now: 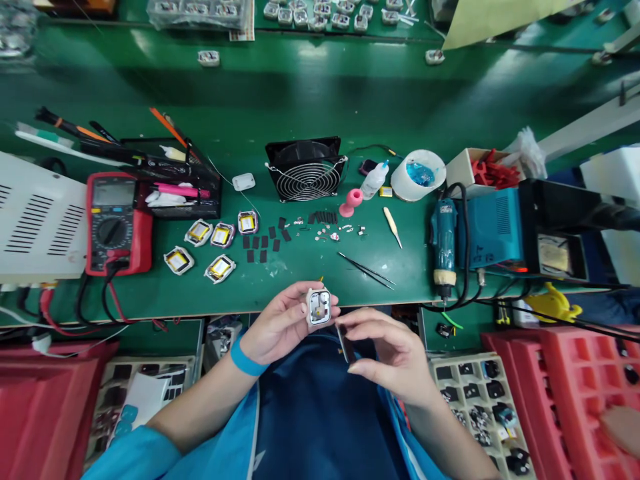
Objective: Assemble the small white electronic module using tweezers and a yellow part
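My left hand (280, 320), with a blue band at the wrist, is closed on an open smartwatch case (320, 307). Its pale frame faces up and small parts show inside. Just to the right, my right hand (387, 350) pinches a thin dark watch screen (345, 343) by its edges, tilted and apart from the case. Beyond both hands lie black tweezers (367, 271) on the green bench. Several watch cases with yellow batteries, one of them a watch case (220, 268), rest to the left, beside small black pads (263, 255).
A fan (307, 170) stands mid-bench, with a pink stand (351, 202), a bottle (375, 180) and a white tub (418, 177) to its right. A red multimeter (117, 223) sits left; an electric screwdriver (444, 243) lies right. Parts trays (483, 400) flank my lap.
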A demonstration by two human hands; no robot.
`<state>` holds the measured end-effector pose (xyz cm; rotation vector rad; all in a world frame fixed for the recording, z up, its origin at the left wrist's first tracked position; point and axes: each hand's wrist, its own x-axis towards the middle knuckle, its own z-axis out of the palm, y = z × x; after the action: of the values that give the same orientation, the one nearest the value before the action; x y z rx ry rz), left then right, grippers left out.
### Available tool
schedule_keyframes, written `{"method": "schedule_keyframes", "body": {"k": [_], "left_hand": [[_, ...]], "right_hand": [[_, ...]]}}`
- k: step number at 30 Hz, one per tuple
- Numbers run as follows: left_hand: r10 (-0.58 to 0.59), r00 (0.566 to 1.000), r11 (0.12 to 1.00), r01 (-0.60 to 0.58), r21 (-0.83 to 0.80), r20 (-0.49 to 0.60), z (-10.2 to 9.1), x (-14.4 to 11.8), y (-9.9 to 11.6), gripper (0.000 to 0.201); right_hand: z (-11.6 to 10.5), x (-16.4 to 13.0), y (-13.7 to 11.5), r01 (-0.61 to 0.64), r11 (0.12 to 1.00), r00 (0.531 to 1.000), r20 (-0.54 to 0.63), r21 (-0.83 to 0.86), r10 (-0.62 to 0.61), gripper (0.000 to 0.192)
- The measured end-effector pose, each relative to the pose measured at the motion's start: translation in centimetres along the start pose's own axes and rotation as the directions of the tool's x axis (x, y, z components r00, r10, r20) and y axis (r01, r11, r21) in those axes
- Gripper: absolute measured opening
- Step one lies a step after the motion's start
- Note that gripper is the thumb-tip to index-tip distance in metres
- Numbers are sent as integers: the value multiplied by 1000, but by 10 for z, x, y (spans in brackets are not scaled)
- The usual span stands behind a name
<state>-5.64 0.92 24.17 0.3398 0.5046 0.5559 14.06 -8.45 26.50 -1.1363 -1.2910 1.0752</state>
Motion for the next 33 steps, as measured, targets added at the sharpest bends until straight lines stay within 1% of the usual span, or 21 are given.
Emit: {"method": "schedule_keyframes", "body": {"k": [1,2,4,5,7,13,19,22,25,33], "left_hand": [[-7,1000,1000,7,5,-11,0,-1,0,33],[-14,1000,1000,14,10,-19,0,-1,-1,34],[-18,999,1000,18,14,-30,1,-3,-4,33],[-16,999,1000,17,10,-34,2,-3,-6,34],[-15,999,1000,14,-2,-45,3,-4,-8,35],[-7,1000,1000,7,2,-30,5,-5,-12,36],[-12,1000,1000,12,8,1,6,-5,-11,35],[-18,1000,1000,18,23,-1,5,-6,-11,36],[-16,1000,999,17,32,-12,4,-7,-11,36],[-20,999,999,21,39,-29,3,-7,-11,34]], "right_hand": [[-2,1,-4,60,992,998,-16,-115,-62,30],[-4,3,-8,129,965,991,-13,-228,-135,30],[-5,7,-13,256,881,964,45,-399,-260,33],[-5,9,-15,302,842,951,84,-447,-296,34],[-3,11,-15,351,797,935,140,-491,-325,34],[2,10,-10,381,758,923,169,-530,-346,30],[3,9,-14,385,723,919,165,-573,-358,27],[3,9,-17,389,707,918,180,-590,-354,26],[3,9,-18,393,705,917,191,-590,-351,27],[7,7,-17,357,740,931,156,-570,-329,30]]}}
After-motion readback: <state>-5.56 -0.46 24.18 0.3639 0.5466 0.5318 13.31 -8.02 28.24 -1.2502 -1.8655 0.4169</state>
